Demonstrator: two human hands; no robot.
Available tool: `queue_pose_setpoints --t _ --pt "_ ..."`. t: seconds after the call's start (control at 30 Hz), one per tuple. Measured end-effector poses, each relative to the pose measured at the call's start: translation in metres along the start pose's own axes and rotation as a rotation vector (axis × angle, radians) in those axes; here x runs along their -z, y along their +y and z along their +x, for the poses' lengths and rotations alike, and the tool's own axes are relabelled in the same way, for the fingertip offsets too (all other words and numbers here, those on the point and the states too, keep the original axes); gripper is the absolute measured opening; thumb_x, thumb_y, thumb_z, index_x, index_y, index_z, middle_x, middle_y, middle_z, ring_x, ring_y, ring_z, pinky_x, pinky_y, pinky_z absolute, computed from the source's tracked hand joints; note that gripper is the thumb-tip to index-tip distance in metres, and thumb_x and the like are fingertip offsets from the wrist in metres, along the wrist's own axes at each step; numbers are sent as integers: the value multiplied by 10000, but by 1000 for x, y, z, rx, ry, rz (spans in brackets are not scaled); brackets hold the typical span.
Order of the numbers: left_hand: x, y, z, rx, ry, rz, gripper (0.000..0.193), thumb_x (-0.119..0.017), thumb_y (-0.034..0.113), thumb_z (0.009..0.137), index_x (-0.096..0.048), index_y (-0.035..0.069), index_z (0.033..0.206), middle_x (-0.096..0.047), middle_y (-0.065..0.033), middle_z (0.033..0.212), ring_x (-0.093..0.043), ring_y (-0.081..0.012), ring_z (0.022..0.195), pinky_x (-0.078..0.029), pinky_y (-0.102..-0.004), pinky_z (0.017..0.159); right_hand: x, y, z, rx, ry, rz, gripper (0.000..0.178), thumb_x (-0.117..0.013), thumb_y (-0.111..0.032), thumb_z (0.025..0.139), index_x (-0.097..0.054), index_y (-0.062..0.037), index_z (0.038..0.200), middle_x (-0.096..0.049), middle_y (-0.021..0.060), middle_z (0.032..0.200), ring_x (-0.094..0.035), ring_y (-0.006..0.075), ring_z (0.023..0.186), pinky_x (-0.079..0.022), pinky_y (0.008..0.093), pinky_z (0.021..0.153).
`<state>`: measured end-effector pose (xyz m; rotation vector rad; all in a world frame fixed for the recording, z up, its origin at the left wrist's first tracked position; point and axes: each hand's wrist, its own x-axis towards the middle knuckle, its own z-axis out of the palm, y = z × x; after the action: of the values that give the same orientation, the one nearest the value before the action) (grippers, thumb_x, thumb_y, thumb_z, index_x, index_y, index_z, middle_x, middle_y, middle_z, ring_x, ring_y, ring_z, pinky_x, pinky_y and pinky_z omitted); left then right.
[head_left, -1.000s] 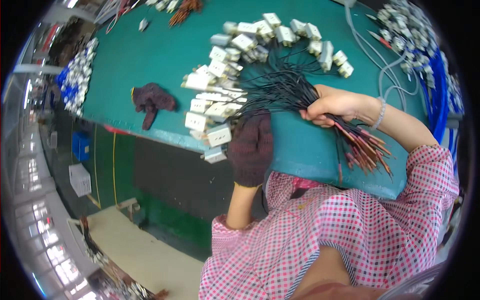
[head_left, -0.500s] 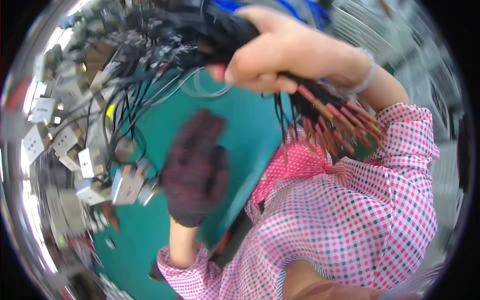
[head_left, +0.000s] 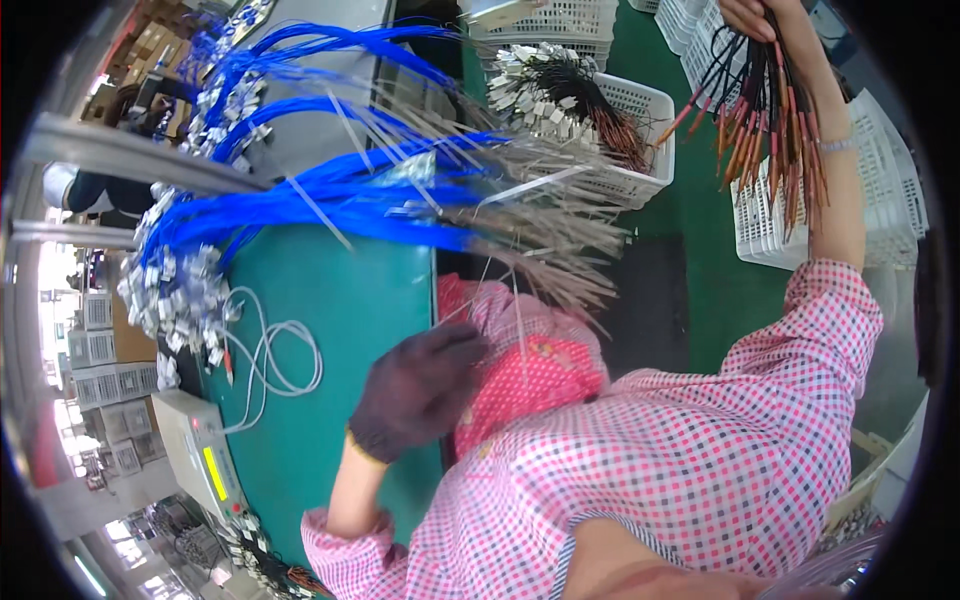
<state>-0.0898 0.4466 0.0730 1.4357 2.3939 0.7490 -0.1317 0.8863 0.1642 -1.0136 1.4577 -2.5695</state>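
At far right I saw the right hand (head_left: pixel 752 20) clasping the black cable bundle (head_left: pixel 775 135), apparently so its coppery ends hung together. Over the green table (head_left: pixel 300 430), the gloved left hand's (head_left: pixel 420 388) finger state was untellable. A second earlier, the bundle was above that table.

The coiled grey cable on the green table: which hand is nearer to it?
Left. The gloved left hand is just right of the coiled grey cable; the bare right hand, far upper right, grips black wires.
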Motion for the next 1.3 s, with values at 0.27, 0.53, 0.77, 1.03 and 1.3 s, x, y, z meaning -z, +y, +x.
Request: queue_pose_setpoints --t 0.27,0.53,0.77,1.03,1.3 --pt "27 -51 -32 547 288 95 143 -588 21 794 -659 22 918 -674 -165 938 -658 -307 851 -521 -379 747 124 13 7 -54 768 -899 271 -584 -57 832 -491 32 1071 -460 28 516 -423 95 387 -354 244 424" --pt "12 -73 -14 824 419 255 89 -542 78 824 -608 22 840 -621 -146 839 -593 -296 763 -481 -368 705 347 128 17 -397 402 -1014 154 -629 -152 838 -569 -26 904 -448 -33 549 -401 47 440 -316 222 427" --pt "5 -66 -1 1173 553 146 105 -530 133 861 -566 34 866 -556 -111 830 -529 -251 713 -447 -383 682 489 324 -91 -1142 413 -1290 541 -628 -136 749 -496 61 1235 -559 293 1221 -537 377 1167 -396 393 1011" --pt "-8 -67 -3 1132 545 380 77 -479 69 859 -536 19 855 -498 -60 849 -469 -186 819 -406 -314 777 480 369 -137 -1131 749 -1728 693 -725 -193 723 -399 32 1292 -517 293 1211 -475 447 1171 -389 468 1006" --pt "0 -62 -15 954 494 229 155 -596 147 786 -607 57 912 -594 -151 911 -568 -357 880 -476 -457 750 281 212 -43 -607 469 -1833 722 -699 -295 792 -390 28 1359 -494 220 1308 -451 341 1243 -408 439 997"
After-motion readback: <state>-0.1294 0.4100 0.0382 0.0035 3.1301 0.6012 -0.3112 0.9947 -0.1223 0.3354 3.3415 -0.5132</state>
